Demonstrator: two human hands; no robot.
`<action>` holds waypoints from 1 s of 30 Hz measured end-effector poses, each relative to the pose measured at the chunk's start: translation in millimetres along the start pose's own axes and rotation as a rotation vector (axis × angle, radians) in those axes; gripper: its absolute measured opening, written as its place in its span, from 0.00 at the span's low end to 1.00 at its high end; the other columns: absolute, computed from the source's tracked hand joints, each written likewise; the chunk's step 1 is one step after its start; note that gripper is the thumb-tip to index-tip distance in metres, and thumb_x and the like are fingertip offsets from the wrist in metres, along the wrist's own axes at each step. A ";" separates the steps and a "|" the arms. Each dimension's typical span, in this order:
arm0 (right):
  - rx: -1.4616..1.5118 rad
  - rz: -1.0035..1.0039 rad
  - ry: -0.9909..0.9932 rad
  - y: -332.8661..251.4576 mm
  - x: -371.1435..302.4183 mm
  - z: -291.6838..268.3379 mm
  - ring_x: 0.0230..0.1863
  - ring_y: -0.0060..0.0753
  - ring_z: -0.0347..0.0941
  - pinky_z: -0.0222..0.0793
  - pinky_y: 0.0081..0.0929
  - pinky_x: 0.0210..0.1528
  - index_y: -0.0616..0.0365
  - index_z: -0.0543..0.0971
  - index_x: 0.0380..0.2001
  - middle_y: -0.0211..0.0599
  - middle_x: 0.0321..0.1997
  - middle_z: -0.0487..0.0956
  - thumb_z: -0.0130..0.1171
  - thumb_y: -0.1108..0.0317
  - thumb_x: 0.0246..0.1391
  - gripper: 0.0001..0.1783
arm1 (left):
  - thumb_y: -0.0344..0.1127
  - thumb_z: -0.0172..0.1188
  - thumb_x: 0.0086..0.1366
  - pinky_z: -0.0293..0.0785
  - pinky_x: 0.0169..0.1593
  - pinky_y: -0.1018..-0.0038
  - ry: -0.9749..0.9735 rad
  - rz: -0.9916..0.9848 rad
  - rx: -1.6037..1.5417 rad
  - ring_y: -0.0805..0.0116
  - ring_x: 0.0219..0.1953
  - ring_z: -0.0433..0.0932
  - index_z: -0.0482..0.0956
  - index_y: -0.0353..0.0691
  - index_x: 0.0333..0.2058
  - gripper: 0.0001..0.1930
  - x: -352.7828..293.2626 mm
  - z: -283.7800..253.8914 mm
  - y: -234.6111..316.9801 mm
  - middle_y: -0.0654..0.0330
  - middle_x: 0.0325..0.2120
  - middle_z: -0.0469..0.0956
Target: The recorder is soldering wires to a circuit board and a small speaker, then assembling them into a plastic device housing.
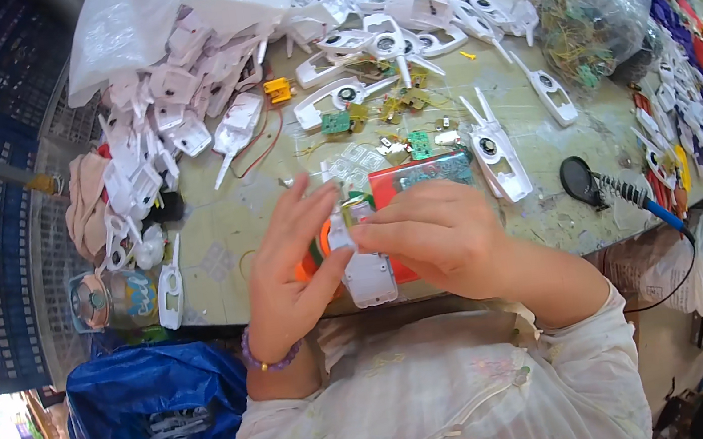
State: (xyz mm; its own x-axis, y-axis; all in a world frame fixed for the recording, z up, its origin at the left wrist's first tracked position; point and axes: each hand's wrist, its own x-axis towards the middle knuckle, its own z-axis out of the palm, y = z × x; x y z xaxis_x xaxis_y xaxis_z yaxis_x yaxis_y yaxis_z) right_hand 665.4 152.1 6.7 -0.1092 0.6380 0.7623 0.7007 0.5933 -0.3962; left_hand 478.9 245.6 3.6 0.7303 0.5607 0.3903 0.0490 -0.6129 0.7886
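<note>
A white plastic housing [370, 281] is at the table's front edge, its wide end toward me. My left hand [282, 270] steadies its left side, the thumb against it and the other fingers stretched out past its narrow part. From the right, my right hand [438, 230] is closed over the upper part of the housing, thumb and fingertips pinched together. What those fingertips hold is hidden. Under and beside the hands lies a red pad [388, 180], with a green circuit board [443, 171] on its far edge.
White plastic shells [385, 40] are heaped across the back. Small green boards [336, 123] and a yellow block [278, 91] lie mid-table. A soldering iron [650, 200] rests in a holder [580, 181] at right. A blue bag [153, 409] stands at lower left.
</note>
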 end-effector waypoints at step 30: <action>0.029 0.648 -0.494 75.0 6.6 -14.4 0.43 0.43 0.72 0.66 0.35 0.47 0.57 0.82 0.33 0.37 0.34 0.79 0.66 0.64 0.47 0.11 | 0.31 0.66 0.53 0.66 0.54 0.56 -0.016 0.180 0.309 0.65 0.42 0.79 0.84 0.47 0.35 0.09 13.2 5.4 -9.4 0.64 0.31 0.81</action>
State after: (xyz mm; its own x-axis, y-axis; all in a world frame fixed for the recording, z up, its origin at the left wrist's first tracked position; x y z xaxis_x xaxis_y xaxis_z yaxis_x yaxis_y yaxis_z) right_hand 727.3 193.8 -10.7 0.0090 0.9978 0.0661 0.7138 0.0398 -0.6992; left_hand 491.8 255.7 -1.3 0.7562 0.4213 0.5006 0.1205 -0.8417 0.5263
